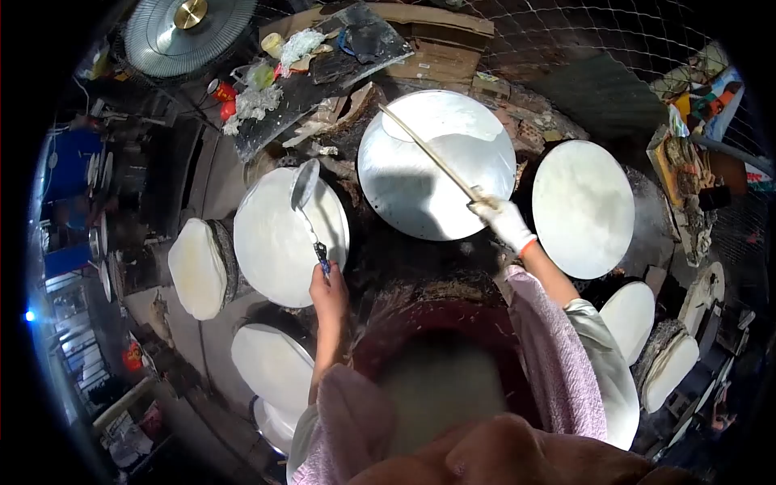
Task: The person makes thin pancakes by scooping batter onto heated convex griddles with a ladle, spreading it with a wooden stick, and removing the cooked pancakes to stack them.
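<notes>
Inside, the dark red tub (pixel 378 339) looked blurred. The left hand (pixel 329 295) gripped a ladle (pixel 305 186); the gloved right hand (pixel 507 224) clasped a stick (pixel 431 154) over a round plate (pixel 396 198).

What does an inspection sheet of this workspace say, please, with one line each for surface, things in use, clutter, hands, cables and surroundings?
Surface: central plate has a pale patch at its far side; left plate looks pale all over.
Things in use: ladle, seen over the left plate; stick, seen over the central plate.
Clutter: black board with plastic bags; red can beside them.
Hands: left hand bare, gripping the ladle; right hand gloved, gripping the stick.
Cables: nothing seen for certain; edges are dark.
Surroundings: fan at far left, wire mesh behind.
</notes>
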A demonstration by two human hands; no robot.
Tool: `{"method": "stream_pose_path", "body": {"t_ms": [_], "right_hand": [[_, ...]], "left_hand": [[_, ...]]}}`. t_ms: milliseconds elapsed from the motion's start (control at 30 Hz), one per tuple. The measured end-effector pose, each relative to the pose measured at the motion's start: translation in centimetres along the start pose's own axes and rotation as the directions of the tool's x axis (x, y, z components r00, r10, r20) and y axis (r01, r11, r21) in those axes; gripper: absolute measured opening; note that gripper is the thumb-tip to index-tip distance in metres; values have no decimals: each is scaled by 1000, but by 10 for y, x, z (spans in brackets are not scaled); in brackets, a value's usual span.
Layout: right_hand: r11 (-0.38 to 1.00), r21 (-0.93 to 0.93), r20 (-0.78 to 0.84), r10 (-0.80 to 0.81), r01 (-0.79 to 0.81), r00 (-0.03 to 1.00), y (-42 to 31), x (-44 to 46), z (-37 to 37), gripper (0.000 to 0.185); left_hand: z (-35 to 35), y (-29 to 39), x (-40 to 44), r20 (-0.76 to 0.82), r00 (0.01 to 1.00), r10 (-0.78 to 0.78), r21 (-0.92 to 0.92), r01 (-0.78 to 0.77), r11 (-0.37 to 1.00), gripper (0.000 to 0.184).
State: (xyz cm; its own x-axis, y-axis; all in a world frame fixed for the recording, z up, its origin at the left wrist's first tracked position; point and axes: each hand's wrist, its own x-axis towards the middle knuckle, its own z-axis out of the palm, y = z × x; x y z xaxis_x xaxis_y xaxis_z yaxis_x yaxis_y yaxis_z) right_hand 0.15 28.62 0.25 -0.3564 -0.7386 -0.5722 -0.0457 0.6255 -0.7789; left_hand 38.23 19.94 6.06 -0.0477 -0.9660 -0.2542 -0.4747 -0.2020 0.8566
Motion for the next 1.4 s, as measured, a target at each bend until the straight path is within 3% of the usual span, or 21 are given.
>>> {"method": "stream_pose_path", "body": {"t_ms": [33,100,167,233,300,367,433,467,500,567,633,667,767,1000,1133,1167,1233,1300,1333,1367,1400], "right_hand": [[988,-156,-8,3,-4,1000,-2,1,-20,43],[970,80,-156,-214,228,964,35,41,-52,45],[961,196,-89,-183,197,979,43,69,-67,42],[985,-172,167,30,-1,986,-8,46,-54,41],[995,64,267,57,-77,962,1,42,-32,40],[984,179,276,-63,13,959,12,35,-33,38],[928,-135,219,-314,348,924,11,44,-60,41],[942,-265,208,-154,208,966,2,50,-83,41],[975,-27,118,-215,219,969,-8,55,-88,38],[946,-1,58,-324,324,944,19,110,-96,37],[962,-251,335,-16,105,942,-12,91,-90,37],[994,34,388,-107,102,915,24,102,-79,36],[998,-19,440,59,-57,896,-1,63,-79,38],[969,12,444,-227,248,866,0,142,-106,47],[984,-45,602,-110,171,791,-8,99,-92,41],[993,-115,564,86,-24,821,-17,81,-99,41],[997,70,635,-21,-31,772,6,85,-119,43],[986,-44,481,-123,164,868,6,93,-133,46],[966,88,340,-257,242,905,2,96,-127,48],[960,-71,261,-244,271,934,-6,104,-126,50],[947,-116,336,-247,300,909,-8,115,-123,50]], "left_hand": [[0,11,-7,6,1000,-30,-8,30,1000,16],[3,14,-14,-9,1000,-22,14,22,1000,16],[7,-2,-17,-46,997,59,79,-56,995,16],[13,-11,-18,-60,990,126,119,-119,986,18],[16,-8,-23,-65,979,195,179,-181,967,19],[17,-5,-26,-60,990,130,168,-118,979,22],[20,6,-32,-77,991,109,198,-92,976,22],[20,7,-34,-76,991,110,214,-92,973,22],[21,8,-34,-75,991,110,230,-90,969,22],[22,4,-39,-87,990,107,258,-81,963,22],[24,-10,-43,-113,988,105,282,-70,957,23],[24,-14,-46,-114,989,90,266,-57,962,24],[26,-14,-57,-123,992,37,270,-3,963,25],[31,-16,-27,-92,996,15,390,22,920,22],[49,-35,19,-80,981,176,440,-124,889,22],[54,-34,30,-68,979,190,455,-139,879,21],[64,-18,47,24,983,181,510,-167,844,21],[75,-19,63,73,982,175,586,-184,789,21],[79,-17,66,95,980,175,625,-196,756,21],[82,-16,68,117,978,174,662,-208,720,21],[84,-10,67,140,975,172,698,-220,682,21]]}}
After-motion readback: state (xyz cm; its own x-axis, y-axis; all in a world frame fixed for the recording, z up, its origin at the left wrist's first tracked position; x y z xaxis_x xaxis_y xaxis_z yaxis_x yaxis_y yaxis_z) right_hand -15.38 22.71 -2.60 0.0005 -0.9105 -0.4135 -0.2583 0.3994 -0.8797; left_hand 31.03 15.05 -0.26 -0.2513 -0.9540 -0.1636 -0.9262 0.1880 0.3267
